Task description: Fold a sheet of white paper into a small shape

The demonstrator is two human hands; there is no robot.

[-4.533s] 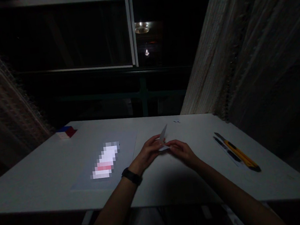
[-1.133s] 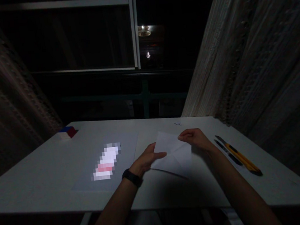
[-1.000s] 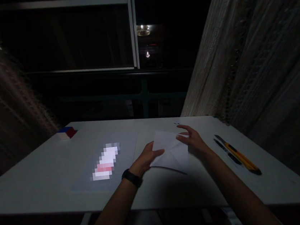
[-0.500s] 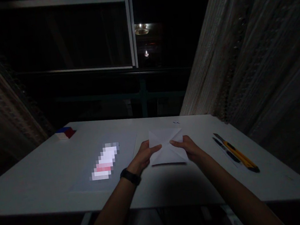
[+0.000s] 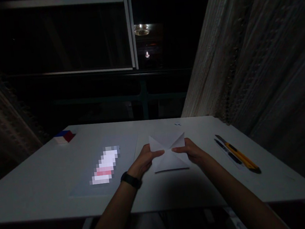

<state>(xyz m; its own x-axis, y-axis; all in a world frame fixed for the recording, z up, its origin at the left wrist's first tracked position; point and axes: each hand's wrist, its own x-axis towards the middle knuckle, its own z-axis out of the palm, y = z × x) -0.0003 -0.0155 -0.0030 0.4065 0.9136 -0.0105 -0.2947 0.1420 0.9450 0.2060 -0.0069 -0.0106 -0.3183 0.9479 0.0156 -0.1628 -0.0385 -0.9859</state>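
A square of white folded paper (image 5: 170, 161) is held up over the table between my two hands, its triangular flaps meeting near the centre. My left hand (image 5: 146, 157), with a dark band on the wrist, grips the left edge, thumb flat on the front. On the opposite edge, my right hand (image 5: 193, 149) pinches the paper in the same way. Both thumb tips point inward and lie close to each other near the middle. The other fingers are behind the sheet and mostly hidden.
On the white table (image 5: 47, 185), a lit phone-like screen (image 5: 106, 165), blurred out, lies on a pale sheet (image 5: 81, 190) at left. A blue, red and white cube (image 5: 63, 137) sits far left. A yellow utility knife (image 5: 241, 155) and a pen (image 5: 228, 152) lie at right.
Both hands and the paper sit slightly lower in view. The upper flaps now stand out more from the sheet. The whole scene has shifted a little left with the camera.
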